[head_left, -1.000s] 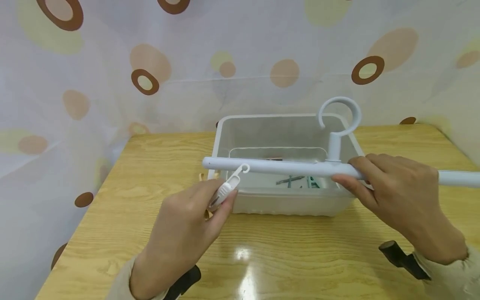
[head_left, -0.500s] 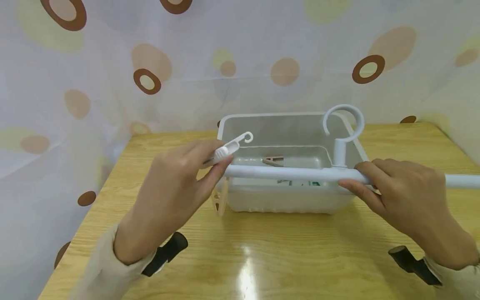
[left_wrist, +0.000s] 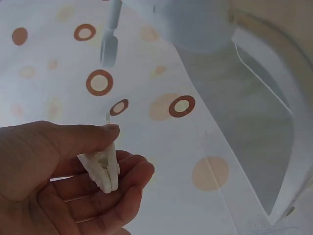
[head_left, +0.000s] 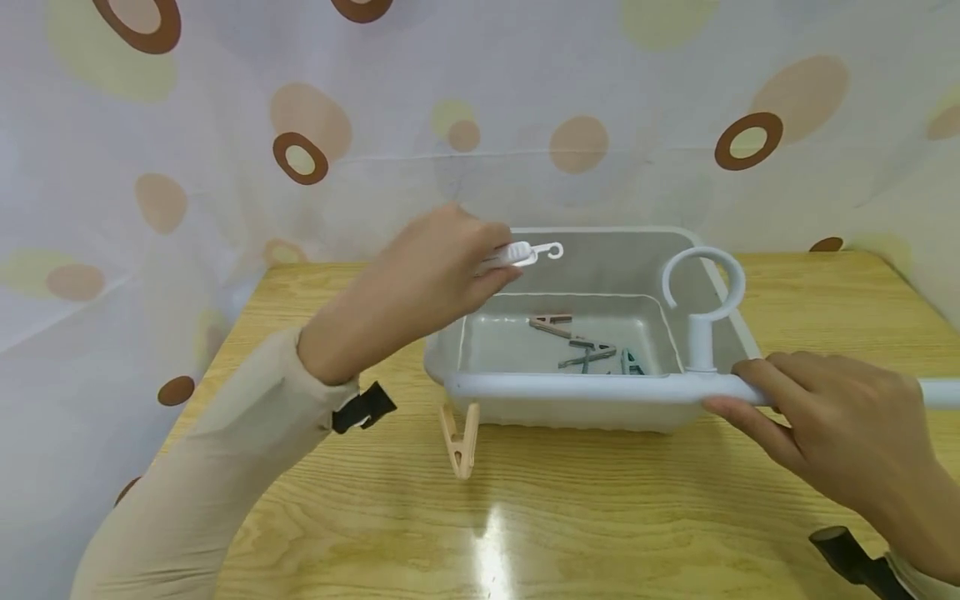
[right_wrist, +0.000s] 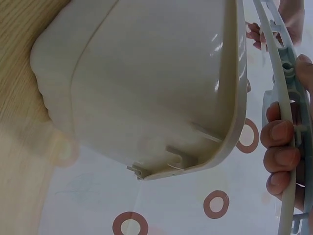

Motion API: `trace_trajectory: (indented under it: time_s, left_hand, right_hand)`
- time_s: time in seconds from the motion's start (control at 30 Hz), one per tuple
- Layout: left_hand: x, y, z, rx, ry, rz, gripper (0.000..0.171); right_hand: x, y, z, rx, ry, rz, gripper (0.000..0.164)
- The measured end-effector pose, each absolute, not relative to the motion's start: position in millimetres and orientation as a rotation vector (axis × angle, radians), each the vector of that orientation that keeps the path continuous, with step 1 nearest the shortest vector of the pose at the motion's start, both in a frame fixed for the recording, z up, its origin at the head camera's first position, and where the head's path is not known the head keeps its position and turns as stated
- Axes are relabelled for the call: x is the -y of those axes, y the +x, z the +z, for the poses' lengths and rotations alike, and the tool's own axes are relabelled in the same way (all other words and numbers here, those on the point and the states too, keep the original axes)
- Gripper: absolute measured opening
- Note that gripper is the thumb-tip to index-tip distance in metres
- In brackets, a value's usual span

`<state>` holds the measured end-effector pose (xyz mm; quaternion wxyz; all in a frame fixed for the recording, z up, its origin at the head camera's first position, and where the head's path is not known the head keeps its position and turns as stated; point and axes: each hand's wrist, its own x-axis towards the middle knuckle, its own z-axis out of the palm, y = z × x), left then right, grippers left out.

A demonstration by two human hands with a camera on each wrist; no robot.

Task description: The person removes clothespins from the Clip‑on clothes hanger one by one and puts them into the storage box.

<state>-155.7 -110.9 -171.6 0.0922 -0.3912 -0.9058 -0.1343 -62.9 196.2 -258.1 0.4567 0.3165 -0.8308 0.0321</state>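
My left hand [head_left: 438,262] is raised over the bin's left side, pinching a white clothespin [head_left: 516,253] between thumb and fingers. Its small open hook points right; the left wrist view shows the clothespin's [left_wrist: 103,171] V-shaped body. Lower down, my right hand [head_left: 836,421] grips a pale blue-white clothes hanger [head_left: 585,387] just right of its large ring hook [head_left: 738,287]. In the right wrist view, fingers curl round the hanger's [right_wrist: 287,200] slotted bar. From the bar's left end hangs a beige clothespin [head_left: 463,450].
Behind the hanger, a translucent white plastic bin [head_left: 570,417] stands on the wooden table [head_left: 360,517]. Inside lie several clothespins: a brownish one [head_left: 551,322], a grey one [head_left: 588,356] and a green one [head_left: 630,362]. A patterned cloth [head_left: 510,83] backs the table.
My left hand has risen and moved right with the white clothespin, away from the bar's end. The hanger has come lower and slightly right, leaving the beige clothespin in full view.
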Motion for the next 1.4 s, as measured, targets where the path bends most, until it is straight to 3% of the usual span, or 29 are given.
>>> trace_trajectory:
  time_s: [0.23,0.53,1.17,1.4]
  left_hand:
    - [83.3,-184.8,-164.5,2.728,-1.281,-0.114,0.018]
    - [48.9,-214.1,-178.7,2.845,-1.243,0.185,0.023]
    - [25.8,-240.0,-221.8,2.915,-1.307,0.233,0.026]
    - [26.6,-245.5,-248.5,2.978,-1.320,0.233,0.018]
  right_hand:
    - [-199.4,-58.7,-263.6,2.068,0.805,0.077,0.062]
    - [-200.5,-56.7,-268.9,2.090,0.825,0.070,0.063]
    - [-194.6,-56.6,-268.2,2.046,0.837,0.080,0.060]
    - [-192.8,-57.1,-266.4,2.041,0.844,0.076,0.061]
